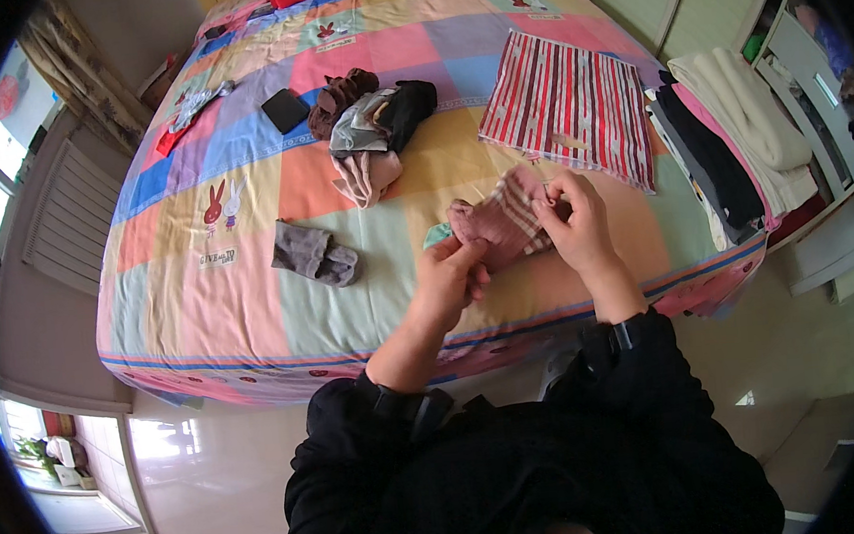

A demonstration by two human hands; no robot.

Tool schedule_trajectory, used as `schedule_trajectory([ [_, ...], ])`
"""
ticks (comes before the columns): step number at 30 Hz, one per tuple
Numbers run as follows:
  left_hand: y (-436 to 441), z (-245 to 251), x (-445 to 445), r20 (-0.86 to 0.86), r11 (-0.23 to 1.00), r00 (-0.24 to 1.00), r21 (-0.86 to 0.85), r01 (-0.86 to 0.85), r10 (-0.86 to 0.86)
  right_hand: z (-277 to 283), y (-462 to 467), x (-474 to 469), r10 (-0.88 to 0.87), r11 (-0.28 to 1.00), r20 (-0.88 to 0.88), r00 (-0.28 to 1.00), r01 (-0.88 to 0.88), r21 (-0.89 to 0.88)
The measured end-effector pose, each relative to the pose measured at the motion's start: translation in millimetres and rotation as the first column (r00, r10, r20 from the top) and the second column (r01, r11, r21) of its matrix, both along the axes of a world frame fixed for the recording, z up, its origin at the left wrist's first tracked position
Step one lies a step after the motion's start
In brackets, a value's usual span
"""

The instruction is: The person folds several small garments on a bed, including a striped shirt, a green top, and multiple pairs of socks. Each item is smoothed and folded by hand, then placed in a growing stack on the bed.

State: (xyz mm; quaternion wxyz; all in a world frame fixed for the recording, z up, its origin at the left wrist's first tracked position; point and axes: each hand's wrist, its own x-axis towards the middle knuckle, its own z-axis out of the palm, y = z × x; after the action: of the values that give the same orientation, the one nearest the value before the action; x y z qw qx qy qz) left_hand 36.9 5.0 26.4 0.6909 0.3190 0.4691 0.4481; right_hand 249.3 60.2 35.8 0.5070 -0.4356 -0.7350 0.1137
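A pink sock (502, 219) with pale stripes is stretched between my two hands, just above the near part of the bed. My left hand (449, 276) pinches its lower left part between thumb and fingers. At its striped right end, my right hand (576, 217) grips the fabric with thumb and forefinger. A bit of mint-green cloth (436, 234) shows behind my left hand; most of it is hidden. To the left lies a folded grey sock (314, 253) on the patchwork bedspread (371, 316).
Beyond the grey sock sits a heap of mixed socks (375, 132), beside a black flat square object (285, 111). A striped cloth bag (564, 102) lies flat at the right. Folded clothes (733, 137) are stacked along the right edge. Silver-and-red cloth (193, 116) lies far left.
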Motion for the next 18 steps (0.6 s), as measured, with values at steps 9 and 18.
schedule_trajectory([
  [9, 16, 2, -21, -0.589, 0.995, 0.807, 0.047, 0.085, -0.041, -8, -11, -20, -0.160, 0.951, 0.321, 0.934, 0.233, -0.204],
  [18, -2, 12, 3, -0.635, 0.375, 0.311, 0.710, 0.596, 0.707, 10, -24, -27, -0.189, 0.974, 0.455, 0.870, 0.105, 0.202],
])
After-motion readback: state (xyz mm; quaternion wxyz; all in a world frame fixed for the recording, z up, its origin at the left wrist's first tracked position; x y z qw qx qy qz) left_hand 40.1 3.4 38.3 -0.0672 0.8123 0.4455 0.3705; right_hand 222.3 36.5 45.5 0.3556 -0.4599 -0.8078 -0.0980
